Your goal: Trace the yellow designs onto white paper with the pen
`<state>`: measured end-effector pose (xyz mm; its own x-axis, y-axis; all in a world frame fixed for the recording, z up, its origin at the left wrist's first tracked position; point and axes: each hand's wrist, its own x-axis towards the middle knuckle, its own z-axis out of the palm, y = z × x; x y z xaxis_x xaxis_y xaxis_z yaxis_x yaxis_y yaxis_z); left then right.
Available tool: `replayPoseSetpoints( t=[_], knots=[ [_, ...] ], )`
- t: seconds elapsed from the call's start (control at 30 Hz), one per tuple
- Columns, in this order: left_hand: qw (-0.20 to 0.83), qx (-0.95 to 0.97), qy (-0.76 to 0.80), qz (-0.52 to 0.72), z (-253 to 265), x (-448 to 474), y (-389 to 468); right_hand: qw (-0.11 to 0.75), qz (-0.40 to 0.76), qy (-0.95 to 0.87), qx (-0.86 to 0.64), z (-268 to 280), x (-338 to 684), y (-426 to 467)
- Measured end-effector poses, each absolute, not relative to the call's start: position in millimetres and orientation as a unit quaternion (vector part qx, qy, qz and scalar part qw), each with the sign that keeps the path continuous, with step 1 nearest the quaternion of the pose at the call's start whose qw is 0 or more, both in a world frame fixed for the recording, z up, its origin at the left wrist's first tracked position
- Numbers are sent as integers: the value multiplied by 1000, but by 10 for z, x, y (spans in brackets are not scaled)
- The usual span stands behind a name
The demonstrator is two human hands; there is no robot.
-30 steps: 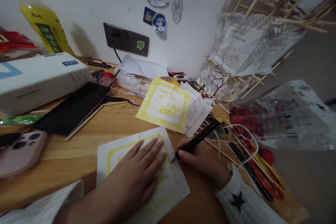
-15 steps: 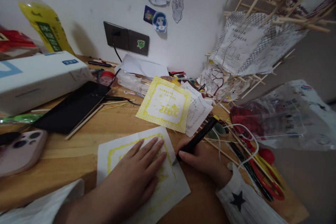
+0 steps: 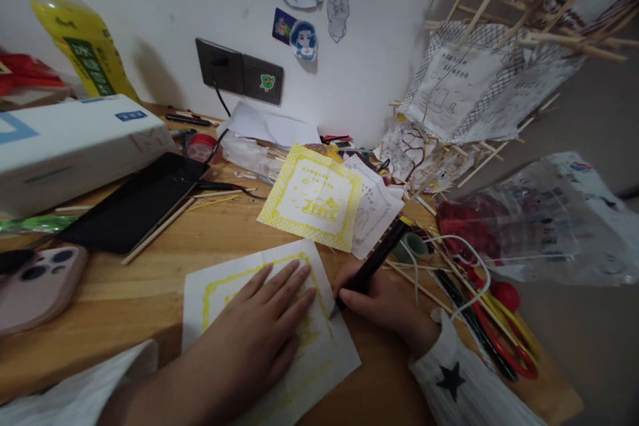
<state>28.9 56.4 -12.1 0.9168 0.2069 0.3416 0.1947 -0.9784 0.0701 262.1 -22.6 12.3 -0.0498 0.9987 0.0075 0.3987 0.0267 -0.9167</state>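
Note:
A white sheet of paper (image 3: 194, 299) with a wavy yellow border lies at the front of the table. Flat on it rests my left hand (image 3: 272, 319), fingers stretched out and covering much of the drawing. My right hand (image 3: 369, 296) grips a black marker pen (image 3: 377, 259) with a yellow end; its tip meets the sheet beside the right border line. Just beyond is a finished-looking yellow drawing (image 3: 312, 196) of a building in a patterned frame. It overlaps another paper (image 3: 374, 206) with a dark line drawing.
Left stand a white box (image 3: 80, 146), a black tablet-like slab (image 3: 140, 203), a pink phone (image 3: 42, 286) and a yellow drink bottle (image 3: 80, 40). Right lie red-handled scissors (image 3: 504, 339), thin sticks and a clear plastic bag (image 3: 544, 226). A stick frame with paper panels (image 3: 454, 80) rises behind.
The pen tip has shifted very slightly along the right side of the sheet. My left hand stays in place; the view has moved a little.

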Motion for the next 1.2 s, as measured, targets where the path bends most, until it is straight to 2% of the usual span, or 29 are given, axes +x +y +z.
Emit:
replayPoseSetpoints(
  t=[0.67,1.0,1.2],
  knots=[
    [13,974,114,198,-198,292,554,370,389,-641,-549,113,2648,-223],
    [-29,965,185,185,-119,293,624,411,350,-588,-603,262,2571,-234],
    [-30,979,63,193,-205,331,642,391,345,-595,-612,282,2561,-217]
  ],
)
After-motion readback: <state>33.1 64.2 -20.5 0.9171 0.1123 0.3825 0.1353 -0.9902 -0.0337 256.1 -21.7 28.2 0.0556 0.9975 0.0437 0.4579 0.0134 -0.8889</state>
